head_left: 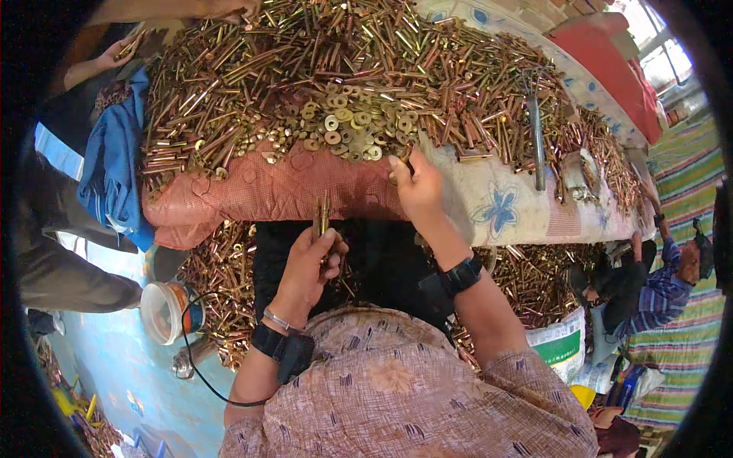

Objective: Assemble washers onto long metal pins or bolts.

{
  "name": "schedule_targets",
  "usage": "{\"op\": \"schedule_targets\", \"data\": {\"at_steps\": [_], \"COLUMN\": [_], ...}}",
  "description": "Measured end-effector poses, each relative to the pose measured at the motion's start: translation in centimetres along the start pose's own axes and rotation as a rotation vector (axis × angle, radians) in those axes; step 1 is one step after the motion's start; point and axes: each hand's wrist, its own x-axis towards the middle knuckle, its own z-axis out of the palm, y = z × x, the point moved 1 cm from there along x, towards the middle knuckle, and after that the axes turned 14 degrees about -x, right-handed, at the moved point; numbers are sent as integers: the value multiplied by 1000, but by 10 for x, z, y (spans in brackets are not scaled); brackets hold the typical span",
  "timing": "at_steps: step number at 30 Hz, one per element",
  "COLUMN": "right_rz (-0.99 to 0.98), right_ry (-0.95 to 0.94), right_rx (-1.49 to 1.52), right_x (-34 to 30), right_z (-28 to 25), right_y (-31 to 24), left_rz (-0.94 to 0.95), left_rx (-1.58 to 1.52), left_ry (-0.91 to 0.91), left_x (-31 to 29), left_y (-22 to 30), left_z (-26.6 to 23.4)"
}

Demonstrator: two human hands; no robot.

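My left hand [309, 263] is closed round several brass-coloured bolts [324, 215], their ends pointing up and away from me, below the table's front edge. At that edge, my right hand [420, 187] has thumb and fingers pinched together. Whatever lies between those fingertips is too small to make out. Just beyond it spreads a pile of flat round washers [355, 126]. Small shiny nuts [267, 145] lie to the left of the washers. A large heap of long metal bolts [305, 53] surrounds both on the table.
Red quilted cloth [290, 187] and white flowered cloth [508, 202] pad the table's front edge. A grey metal bar [537, 141] and a tape roll [582, 174] lie right. More bolts [225, 294] and a white bucket [160, 313] sit below. Other people work at left and right.
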Motion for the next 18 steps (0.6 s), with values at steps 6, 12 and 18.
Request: {"op": "schedule_targets", "data": {"at_steps": [6,12,18], "right_rz": [180,372,563], "right_ry": [-37,-379,-462], "right_rx": [401,752,957], "right_x": [-1,-34,-58], "right_z": [-12,-24,-27], "right_y": [-16,-37,-41], "left_rz": [47,89,50], "left_rx": [28,49,343], "left_ry": [-65,-106,-97], "left_x": [7,10,4], "left_y": [-1,-2,-10], "left_z": [13,33,39]}}
